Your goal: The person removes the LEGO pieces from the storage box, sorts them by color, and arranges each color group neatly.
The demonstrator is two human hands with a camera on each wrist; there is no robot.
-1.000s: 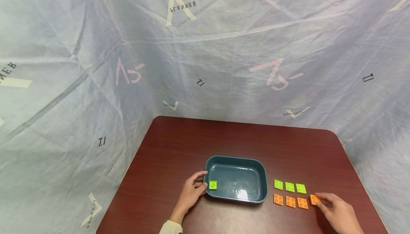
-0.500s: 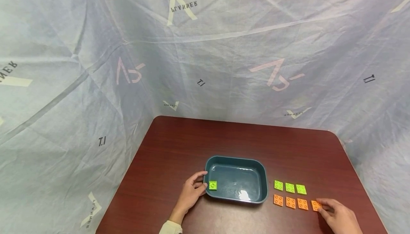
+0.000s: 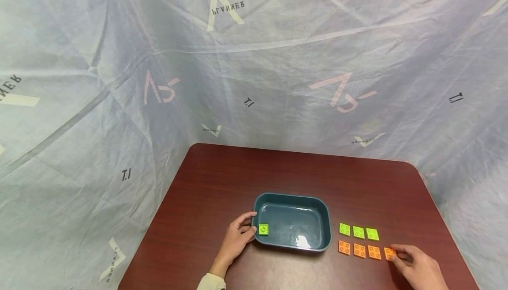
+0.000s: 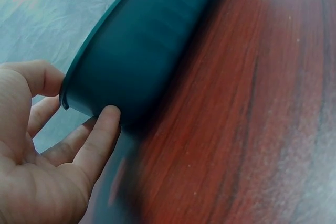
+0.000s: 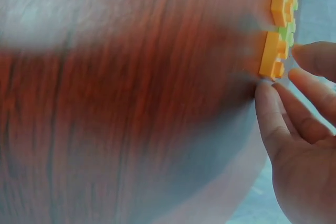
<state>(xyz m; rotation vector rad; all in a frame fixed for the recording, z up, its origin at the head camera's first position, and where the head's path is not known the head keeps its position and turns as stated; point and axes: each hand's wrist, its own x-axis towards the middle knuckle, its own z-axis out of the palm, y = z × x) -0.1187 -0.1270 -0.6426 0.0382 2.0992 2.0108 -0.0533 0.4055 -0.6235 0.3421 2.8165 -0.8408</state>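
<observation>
My left hand (image 3: 235, 239) is at the left end of a dark teal rectangular bin (image 4: 131, 45), its fingertips against the rim and outer wall. Inside the bin, by that end, lies one green toy building block (image 3: 263, 229). At the right, my right hand (image 3: 420, 265) pinches the end of an orange toy building block (image 5: 271, 56) between thumb and fingertips, low at the table. That block stands last in a row of orange blocks (image 3: 359, 250), studs up. Behind it runs a row of green blocks (image 3: 358, 232).
All of this is on a dark red wood-grain table (image 3: 246, 171) with rounded corners. Grey-white printed cloth (image 3: 278, 82) hangs behind the table and along its sides. Both rows lie just right of the bin.
My right hand has shifted the end orange block slightly toward the front, then a little left, in line with its row. The left hand and the bin stay put.
</observation>
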